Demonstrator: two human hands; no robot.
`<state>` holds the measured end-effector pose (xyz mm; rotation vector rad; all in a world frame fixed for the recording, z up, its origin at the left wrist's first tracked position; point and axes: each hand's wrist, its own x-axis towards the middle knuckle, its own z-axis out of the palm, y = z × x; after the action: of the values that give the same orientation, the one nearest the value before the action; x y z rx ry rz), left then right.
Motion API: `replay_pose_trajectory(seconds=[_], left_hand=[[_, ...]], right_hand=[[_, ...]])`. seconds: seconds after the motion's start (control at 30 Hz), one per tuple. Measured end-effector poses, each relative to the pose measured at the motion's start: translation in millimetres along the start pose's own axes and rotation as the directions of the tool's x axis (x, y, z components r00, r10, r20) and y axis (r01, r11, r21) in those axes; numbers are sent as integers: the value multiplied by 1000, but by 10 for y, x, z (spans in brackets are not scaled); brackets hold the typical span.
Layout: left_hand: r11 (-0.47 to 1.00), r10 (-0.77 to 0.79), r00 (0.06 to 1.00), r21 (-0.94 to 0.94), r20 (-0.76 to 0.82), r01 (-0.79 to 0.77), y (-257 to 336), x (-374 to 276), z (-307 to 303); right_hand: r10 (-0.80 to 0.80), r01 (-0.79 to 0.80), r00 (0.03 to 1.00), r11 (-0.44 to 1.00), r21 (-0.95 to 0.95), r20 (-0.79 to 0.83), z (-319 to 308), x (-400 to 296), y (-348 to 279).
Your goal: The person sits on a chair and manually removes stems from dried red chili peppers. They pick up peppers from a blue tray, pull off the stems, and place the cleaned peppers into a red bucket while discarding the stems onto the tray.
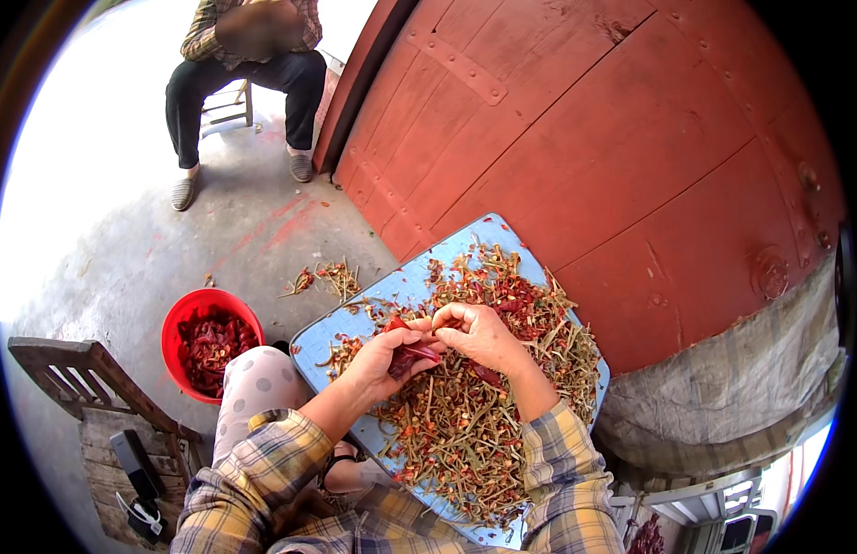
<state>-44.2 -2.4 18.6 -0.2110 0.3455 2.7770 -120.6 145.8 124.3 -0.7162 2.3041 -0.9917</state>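
Note:
My left hand (381,360) holds dried red chili pods (405,360) over a blue tabletop (408,284). Against its fingers, my right hand (480,336) pinches a small piece, perhaps a chili stem, between thumb and forefinger; the fingers partly hide it. Beneath both hands spreads a heap of dried chili stems, broken bits and seeds (463,429). A few dark red pods (487,374) lie on the heap near my right wrist.
Left of my knee stands a red bucket (169,332) holding dried chilies (210,346). A wooden chair (103,457) with a black device (137,460) is at lower left. Loose stems (335,278) lie on the concrete floor. A red wooden door (574,173) borders the table; a seated person (245,83) faces me.

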Motion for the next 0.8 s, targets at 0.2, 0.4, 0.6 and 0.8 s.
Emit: replay_pose_trajectory(seconds=[0.2,0.4,0.6,0.8], left_hand=[[999,14,999,-50,42,-12,8,-12,-19],[998,-3,999,-64,41,6,10,39,-66],[999,25,1000,-20,12,-25,84,-21,-8],[1000,27,1000,-2,-5,-27,71,-3,-23]], right_hand=[[43,-44,994,999,-8,-97,-73,147,-116],[-84,-96,933,880,-466,-350,-192,809,425],[49,-298,913,758,-579,-405,-71,1055,535],[52,-177,926,935,-308,-374,-194,1088,768]])
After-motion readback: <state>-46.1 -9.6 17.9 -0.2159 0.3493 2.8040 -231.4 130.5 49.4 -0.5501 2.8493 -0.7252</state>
